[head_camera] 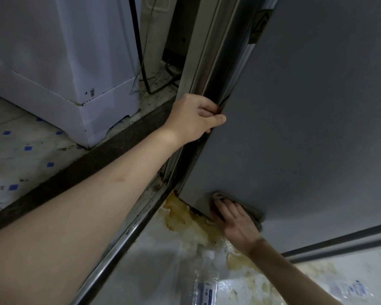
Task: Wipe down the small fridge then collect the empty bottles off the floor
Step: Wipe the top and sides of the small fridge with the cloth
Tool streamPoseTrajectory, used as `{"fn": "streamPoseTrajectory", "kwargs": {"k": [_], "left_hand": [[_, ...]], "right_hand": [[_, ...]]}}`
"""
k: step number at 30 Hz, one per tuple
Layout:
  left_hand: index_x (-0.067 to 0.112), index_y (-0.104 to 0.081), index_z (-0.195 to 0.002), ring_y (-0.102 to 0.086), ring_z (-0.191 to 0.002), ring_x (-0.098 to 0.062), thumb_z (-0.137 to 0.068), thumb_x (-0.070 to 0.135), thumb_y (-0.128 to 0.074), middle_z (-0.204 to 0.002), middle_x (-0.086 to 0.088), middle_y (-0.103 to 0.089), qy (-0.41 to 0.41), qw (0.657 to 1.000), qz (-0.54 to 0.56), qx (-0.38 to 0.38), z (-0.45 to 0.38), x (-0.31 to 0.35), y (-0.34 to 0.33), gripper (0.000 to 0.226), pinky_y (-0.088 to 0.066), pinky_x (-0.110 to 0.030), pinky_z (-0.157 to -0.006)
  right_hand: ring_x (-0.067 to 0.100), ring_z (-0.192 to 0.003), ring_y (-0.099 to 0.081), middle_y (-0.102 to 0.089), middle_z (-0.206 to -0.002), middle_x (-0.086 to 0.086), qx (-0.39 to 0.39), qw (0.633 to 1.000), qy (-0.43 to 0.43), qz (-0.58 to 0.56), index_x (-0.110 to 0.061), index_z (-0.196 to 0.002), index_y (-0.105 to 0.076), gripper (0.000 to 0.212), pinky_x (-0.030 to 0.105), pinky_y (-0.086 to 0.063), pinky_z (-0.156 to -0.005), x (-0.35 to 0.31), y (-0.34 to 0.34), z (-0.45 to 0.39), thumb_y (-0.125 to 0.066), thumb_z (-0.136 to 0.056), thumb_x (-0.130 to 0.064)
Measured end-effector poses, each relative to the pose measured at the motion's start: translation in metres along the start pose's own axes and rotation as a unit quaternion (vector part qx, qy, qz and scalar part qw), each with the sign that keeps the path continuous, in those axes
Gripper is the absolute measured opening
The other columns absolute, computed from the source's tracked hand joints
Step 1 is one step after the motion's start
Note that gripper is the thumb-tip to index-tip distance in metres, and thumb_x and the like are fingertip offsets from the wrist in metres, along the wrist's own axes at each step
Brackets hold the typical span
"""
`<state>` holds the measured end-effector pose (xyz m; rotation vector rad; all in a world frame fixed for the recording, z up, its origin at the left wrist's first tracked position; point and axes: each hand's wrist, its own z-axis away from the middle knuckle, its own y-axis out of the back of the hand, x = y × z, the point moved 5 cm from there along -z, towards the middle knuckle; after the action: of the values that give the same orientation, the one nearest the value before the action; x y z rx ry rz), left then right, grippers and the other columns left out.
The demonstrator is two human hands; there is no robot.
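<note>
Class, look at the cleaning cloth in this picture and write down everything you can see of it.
The cloth is a grey-brown rag, soft and crumpled as it looks, mostly hidden under the right hand. Only its bunched edges show, above and to the right of the fingers. The hand presses it flat against the lower corner of the grey fridge door, just above the door's bottom edge and the brown-stained floor. Whether it is wet cannot be told.
</note>
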<state>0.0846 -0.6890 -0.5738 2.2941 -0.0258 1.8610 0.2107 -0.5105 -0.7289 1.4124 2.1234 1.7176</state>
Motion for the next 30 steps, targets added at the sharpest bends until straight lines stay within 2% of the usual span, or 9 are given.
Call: {"fn": "streamPoseTrajectory", "kwargs": {"k": [4, 8, 14, 16, 18, 22, 24, 26, 30], "left_hand": [[0.02, -0.068, -0.089, -0.071, -0.084, -0.021, -0.078, 0.021, -0.076, -0.085, -0.003, -0.072, 0.003, 1.0, -0.002, -0.002, 0.0, 0.001, 0.001, 0.013, -0.06, -0.041, -0.075], [0.022, -0.067, -0.086, -0.071, -0.084, -0.022, -0.078, 0.021, -0.076, -0.085, -0.003, -0.072, 0.003, 1.0, -0.005, -0.003, 0.001, 0.002, 0.001, 0.012, -0.06, -0.041, -0.075], [0.015, -0.067, -0.092, -0.07, -0.087, -0.023, -0.079, 0.02, -0.075, -0.089, -0.004, -0.071, 0.007, 1.0, 0.001, -0.002, 0.002, 0.004, 0.001, 0.016, -0.06, -0.037, -0.074], [0.013, -0.068, -0.095, -0.07, -0.087, -0.021, -0.08, 0.019, -0.074, -0.089, -0.004, -0.071, 0.006, 1.0, 0.002, -0.005, 0.003, 0.005, 0.0, 0.018, -0.06, -0.033, -0.074], [0.015, -0.067, -0.093, -0.07, -0.085, -0.019, -0.08, 0.019, -0.074, -0.086, -0.001, -0.071, 0.009, 1.0, 0.003, -0.003, 0.003, 0.005, 0.0, 0.016, -0.06, -0.031, -0.073], [0.017, -0.064, -0.092, -0.07, -0.083, -0.017, -0.08, 0.019, -0.074, -0.083, 0.002, -0.069, 0.007, 1.0, 0.006, 0.0, 0.004, 0.005, -0.001, 0.016, -0.059, -0.027, -0.071], [0.015, -0.064, -0.095, -0.07, -0.083, -0.016, -0.08, 0.019, -0.073, -0.084, 0.001, -0.069, 0.007, 1.0, 0.01, 0.004, 0.004, 0.005, -0.001, 0.018, -0.059, -0.026, -0.07], [0.014, -0.064, -0.096, -0.069, -0.083, -0.015, -0.08, 0.019, -0.073, -0.085, 0.001, -0.068, 0.006, 1.0, 0.011, 0.005, 0.004, 0.005, -0.001, 0.019, -0.059, -0.025, -0.069], [0.015, -0.063, -0.095, -0.067, -0.077, -0.008, -0.081, 0.017, -0.073, -0.082, 0.003, -0.067, -0.001, 1.0, 0.011, 0.009, 0.004, 0.005, -0.001, 0.017, -0.059, -0.024, -0.067]], "right_hand": [[0.03, -0.076, -0.046, -0.051, -0.095, 0.014, -0.007, 0.998, -0.062, 0.01, -0.01, -0.106, -0.061, 0.03, 0.038, -0.049, -0.059, 0.005, 0.005, 0.004, -0.037, -0.089, -0.004], [0.025, -0.053, -0.055, -0.059, -0.071, 0.007, -0.015, 0.988, -0.148, 0.028, -0.014, -0.093, -0.051, 0.022, 0.028, -0.042, -0.038, 0.014, 0.017, 0.014, -0.048, -0.073, -0.005], [0.031, -0.051, -0.054, -0.057, -0.081, 0.012, -0.051, 0.931, -0.346, -0.105, -0.013, -0.091, -0.052, 0.047, 0.03, -0.041, -0.039, 0.015, 0.009, 0.03, -0.08, -0.056, 0.001], [0.03, -0.061, -0.055, -0.054, -0.091, 0.009, -0.037, 0.849, -0.471, -0.238, -0.011, -0.094, -0.054, 0.041, 0.03, -0.042, -0.049, 0.01, 0.009, 0.031, -0.075, -0.062, 0.001], [0.025, -0.068, -0.058, -0.056, -0.089, 0.006, -0.009, 0.713, -0.606, -0.352, -0.015, -0.091, -0.051, 0.03, 0.035, -0.048, -0.057, -0.003, 0.0, 0.033, -0.068, -0.069, -0.001], [0.022, -0.068, -0.052, -0.053, -0.072, 0.011, 0.079, 0.355, -0.757, -0.543, -0.008, -0.077, -0.047, 0.024, 0.036, -0.046, -0.073, -0.029, -0.039, 0.016, -0.058, -0.076, 0.013], [0.025, -0.073, -0.054, -0.056, -0.081, 0.015, 0.07, 0.176, -0.757, -0.626, -0.002, -0.091, -0.052, 0.019, 0.034, -0.05, -0.065, -0.042, -0.058, -0.001, -0.051, -0.084, 0.015], [0.024, -0.074, -0.056, -0.058, -0.093, 0.015, 0.066, 0.09, -0.734, -0.67, 0.001, -0.116, -0.05, 0.028, 0.028, -0.052, -0.048, -0.046, -0.064, -0.019, -0.046, -0.091, 0.01], [0.023, -0.074, -0.055, -0.057, -0.095, 0.013, 0.04, 0.049, -0.717, -0.694, -0.007, -0.116, -0.048, 0.022, 0.024, -0.051, -0.039, -0.049, -0.07, -0.038, -0.036, -0.098, -0.002]]}}
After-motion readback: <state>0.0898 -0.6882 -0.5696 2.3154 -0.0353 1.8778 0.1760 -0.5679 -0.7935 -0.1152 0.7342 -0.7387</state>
